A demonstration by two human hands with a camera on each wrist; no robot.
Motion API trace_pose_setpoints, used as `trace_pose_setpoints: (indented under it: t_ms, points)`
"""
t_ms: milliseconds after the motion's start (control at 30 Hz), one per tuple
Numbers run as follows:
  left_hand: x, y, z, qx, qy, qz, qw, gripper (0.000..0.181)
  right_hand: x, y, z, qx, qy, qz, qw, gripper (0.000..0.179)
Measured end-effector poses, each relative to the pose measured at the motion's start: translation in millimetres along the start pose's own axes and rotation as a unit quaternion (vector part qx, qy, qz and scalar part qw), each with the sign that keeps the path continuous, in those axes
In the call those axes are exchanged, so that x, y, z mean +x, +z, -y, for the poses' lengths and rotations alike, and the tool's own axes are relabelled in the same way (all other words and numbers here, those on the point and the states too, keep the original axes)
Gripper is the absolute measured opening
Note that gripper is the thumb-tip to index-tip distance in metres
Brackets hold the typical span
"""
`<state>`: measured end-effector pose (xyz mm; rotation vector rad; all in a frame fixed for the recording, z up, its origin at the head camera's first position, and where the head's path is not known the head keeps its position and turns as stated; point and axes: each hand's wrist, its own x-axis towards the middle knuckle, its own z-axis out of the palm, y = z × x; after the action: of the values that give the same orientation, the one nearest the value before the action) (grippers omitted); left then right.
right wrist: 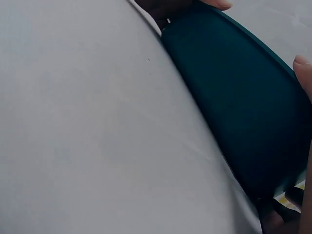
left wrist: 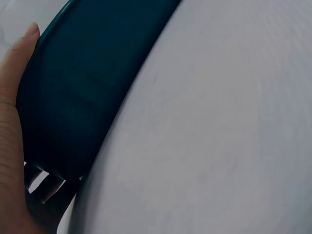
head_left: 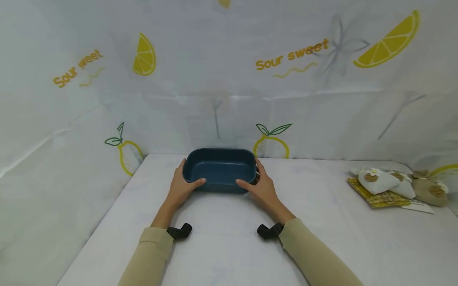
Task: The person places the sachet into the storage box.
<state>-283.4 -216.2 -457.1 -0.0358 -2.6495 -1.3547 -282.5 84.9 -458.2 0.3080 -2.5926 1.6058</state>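
A dark teal rectangular baking dish (head_left: pixel 222 171) with rounded corners stands near the back of the white table, its inside bare. My left hand (head_left: pixel 181 183) grips the dish's left end, thumb along the front wall near the rim and fingers round the side. At the other end my right hand (head_left: pixel 262 186) holds it the same way, thumb on the front. The left wrist view shows the dish's outer wall (left wrist: pixel 92 83) close over the cloth, with the left thumb (left wrist: pixel 17 63) against it. In the right wrist view the wall (right wrist: pixel 243 102) lies between both hands.
On the right of the table (head_left: pixel 222 246) lie several small fabric pouches (head_left: pixel 379 180) with flower trim, on a yellow patterned cloth (head_left: pixel 379 194). Behind the dish rises a white curtain (head_left: pixel 200 119) printed with lemons. Each wrist wears a black camera mount (head_left: pixel 180 231).
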Motion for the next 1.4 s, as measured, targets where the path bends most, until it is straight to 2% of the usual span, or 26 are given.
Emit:
trace_pose_setpoints:
  t_ms: [233, 433, 733, 933, 1233, 1400]
  points:
    - [1.2, 21.9, -14.8, -0.033, 0.022, 0.014, 0.9991, 0.117, -8.2, -25.6, -10.6, -0.019, 0.008, -0.001, 0.9998, 0.1]
    - [4.2, 42.8, -28.8, -0.071, 0.026, 0.036, 0.9965, 0.119, -14.0, -50.0, -21.7, -0.055, 0.012, -0.014, 0.9983, 0.098]
    - [3.3, 76.2, -51.7, -0.071, 0.054, 0.039, 0.9952, 0.127, -23.8, -82.8, -31.8, -0.102, 0.023, -0.025, 0.9942, 0.109]
    - [2.2, 95.0, -67.3, -0.083, 0.057, 0.04, 0.9941, 0.132, -30.7, -101.5, -36.0, -0.11, 0.043, -0.032, 0.9925, 0.11]
    - [-6.6, 124.0, -88.2, -0.112, 0.056, 0.045, 0.9911, 0.132, -40.5, -132.1, -41.6, -0.125, 0.071, -0.029, 0.9892, 0.111]
    - [-15.2, 134.1, -96.2, -0.115, 0.049, 0.05, 0.9909, 0.131, -49.6, -143.4, -45.7, -0.128, 0.077, -0.026, 0.9884, 0.109]
